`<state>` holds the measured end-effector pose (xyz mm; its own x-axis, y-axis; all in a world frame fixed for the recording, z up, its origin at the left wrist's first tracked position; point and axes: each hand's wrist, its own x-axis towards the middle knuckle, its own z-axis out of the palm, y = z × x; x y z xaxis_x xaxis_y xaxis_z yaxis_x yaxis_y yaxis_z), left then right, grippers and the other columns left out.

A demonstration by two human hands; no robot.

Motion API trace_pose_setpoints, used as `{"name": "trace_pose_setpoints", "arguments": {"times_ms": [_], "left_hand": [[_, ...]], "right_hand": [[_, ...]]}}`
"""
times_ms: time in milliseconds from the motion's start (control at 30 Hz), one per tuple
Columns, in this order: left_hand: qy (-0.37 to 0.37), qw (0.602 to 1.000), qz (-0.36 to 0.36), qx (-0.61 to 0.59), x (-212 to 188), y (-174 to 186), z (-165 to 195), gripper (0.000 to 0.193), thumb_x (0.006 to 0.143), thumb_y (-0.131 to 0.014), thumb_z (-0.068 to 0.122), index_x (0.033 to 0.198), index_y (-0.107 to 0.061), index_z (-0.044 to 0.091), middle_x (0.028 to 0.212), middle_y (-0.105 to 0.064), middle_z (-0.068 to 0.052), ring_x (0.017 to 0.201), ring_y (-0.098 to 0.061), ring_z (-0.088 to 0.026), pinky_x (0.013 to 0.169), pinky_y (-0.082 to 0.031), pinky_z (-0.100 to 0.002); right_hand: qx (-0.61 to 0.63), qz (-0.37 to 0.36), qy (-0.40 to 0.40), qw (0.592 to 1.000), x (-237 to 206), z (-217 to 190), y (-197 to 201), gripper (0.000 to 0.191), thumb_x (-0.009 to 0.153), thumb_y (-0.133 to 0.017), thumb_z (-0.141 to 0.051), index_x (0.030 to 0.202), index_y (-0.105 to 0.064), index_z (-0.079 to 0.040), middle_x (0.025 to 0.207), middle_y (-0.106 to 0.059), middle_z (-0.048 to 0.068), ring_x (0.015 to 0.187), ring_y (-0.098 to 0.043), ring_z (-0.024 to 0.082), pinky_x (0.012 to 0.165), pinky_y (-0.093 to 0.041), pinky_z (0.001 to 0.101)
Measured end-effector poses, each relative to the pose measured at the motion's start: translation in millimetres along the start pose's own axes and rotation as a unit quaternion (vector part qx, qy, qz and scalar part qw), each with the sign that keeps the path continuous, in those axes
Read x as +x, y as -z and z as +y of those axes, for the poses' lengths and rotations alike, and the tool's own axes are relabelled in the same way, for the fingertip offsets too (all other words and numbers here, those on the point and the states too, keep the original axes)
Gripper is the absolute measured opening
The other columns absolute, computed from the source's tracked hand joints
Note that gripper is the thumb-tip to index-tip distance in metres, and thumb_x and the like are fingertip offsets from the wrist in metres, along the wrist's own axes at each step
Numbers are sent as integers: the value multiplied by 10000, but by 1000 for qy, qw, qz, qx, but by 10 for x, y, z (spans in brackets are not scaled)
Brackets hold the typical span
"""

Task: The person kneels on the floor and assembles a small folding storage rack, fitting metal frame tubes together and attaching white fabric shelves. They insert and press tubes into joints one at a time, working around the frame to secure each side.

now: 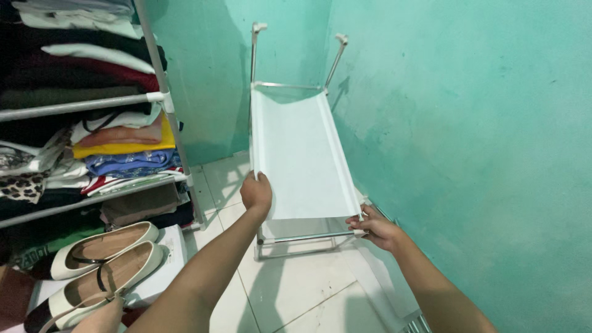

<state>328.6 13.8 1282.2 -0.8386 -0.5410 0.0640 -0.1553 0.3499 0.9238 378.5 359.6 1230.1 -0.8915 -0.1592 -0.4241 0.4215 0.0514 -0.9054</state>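
Head view: left hand (pixel 256 192) grips the white fabric shelf (pixel 302 154) at its near left corner; right hand (pixel 373 227) pinches the near right corner by the metal frame (pixel 296 239). Best pull both corners evenly, keeping the fabric taut.

One head-worn camera looks steeply down, close over a corner floor (pixel 296 296).

White fabric shelf (pixel 302 157) on metal frame, upright, by turquoise wall corner.
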Motion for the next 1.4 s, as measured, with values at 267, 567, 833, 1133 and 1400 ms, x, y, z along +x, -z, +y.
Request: {"name": "trace_pose_setpoints", "arguments": {"times_ms": [267,567,833,1133,1400], "left_hand": [[-117,986,85,-83,276,242,298,479,1013,-539,454,1088,-694,8,999,-730,-240,942,-693,-430,850,-529,-488],[-254,957,123,-73,573,529,262,552,1023,-630,471,817,-616,-41,733,-574,-271,661,-512,-433,647,-465,-484],[-305,943,97,-91,748,791,255,529,953,-653,449,752,-573,-33,625,-497,-254,553,-418,-389,556,-415,-480],[-325,939,104,-42,717,655,243,570,958,-652,512,756,-622,-21,684,-546,-283,638,-490,-485,573,-434,-503],[-299,951,61,51,474,601,367,618,856,-655,630,808,-712,17,759,-671,-248,722,-636,-453,649,-513,-523]], "right_hand": [[-41,-76,73,994,-53,-355,-137,491,895,-711,-186,1353,-564,-87,1203,-682,39,1051,-667,166,903,-552,378],[-119,142,296,937,-394,-1410,-63,616,886,-694,-270,1429,-444,-124,1092,-659,107,917,-695,220,787,-557,377],[-60,378,567,730,-1845,-2387,99,877,968,-789,-111,1656,-247,-160,1461,-426,90,1250,-555,224,1017,-560,377],[-219,213,605,735,-2910,-2584,-245,298,1013,-553,3,1305,-607,-22,1330,-644,86,1297,-578,237,1137,-441,425],[-126,139,660,727,-3041,-2387,-148,86,1030,-725,-18,1057,-704,61,985,-695,128,857,-704,226,805,-579,367]]}}
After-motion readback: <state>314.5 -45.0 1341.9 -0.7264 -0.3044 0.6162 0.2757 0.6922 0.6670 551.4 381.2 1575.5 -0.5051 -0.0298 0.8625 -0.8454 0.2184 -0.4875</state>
